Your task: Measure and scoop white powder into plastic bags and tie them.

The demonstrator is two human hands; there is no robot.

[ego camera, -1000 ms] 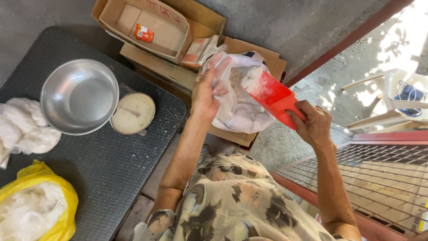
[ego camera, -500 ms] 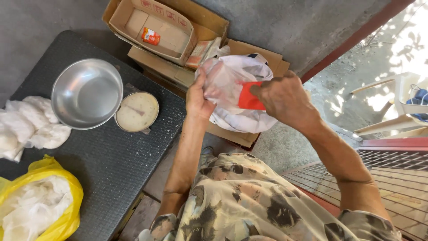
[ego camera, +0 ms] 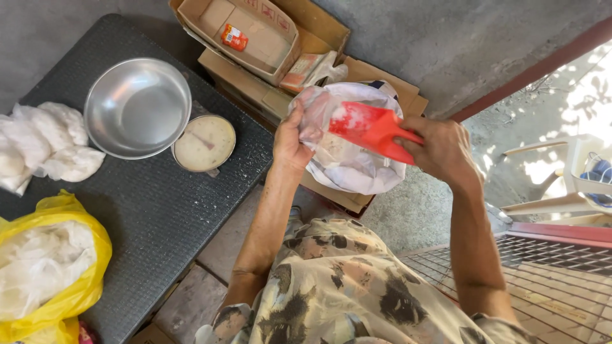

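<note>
We hold a clear plastic bag [ego camera: 347, 159] up in front of us, above the stacked cardboard boxes [ego camera: 268, 44] by the wall. Our left hand [ego camera: 292, 137] grips the bag's rim, fingers [ego camera: 305, 109] clamped together on the plastic and pulling the mouth open. Our right hand [ego camera: 443, 150] holds a red scoop [ego camera: 370, 129] by its handle, fingers wrapped tight around it, and the scoop's wide end sits inside the bag's mouth, dusted with white powder. The bag has some white powder at its bottom. To our left is the dark desk [ego camera: 146, 210]. On it a shiny metal bowl [ego camera: 137, 107] stands, and just beside that, touching its rim, a round scale dial [ego camera: 204, 143] faces up. Further left, white filled bags [ego camera: 41, 143] lie in a heap near the desk's edge, and a yellow bag [ego camera: 54, 267] with white contents sits at the near corner. The bowl and dial are well apart from both hands. A metal grate [ego camera: 548, 280] lies to our right.
</note>
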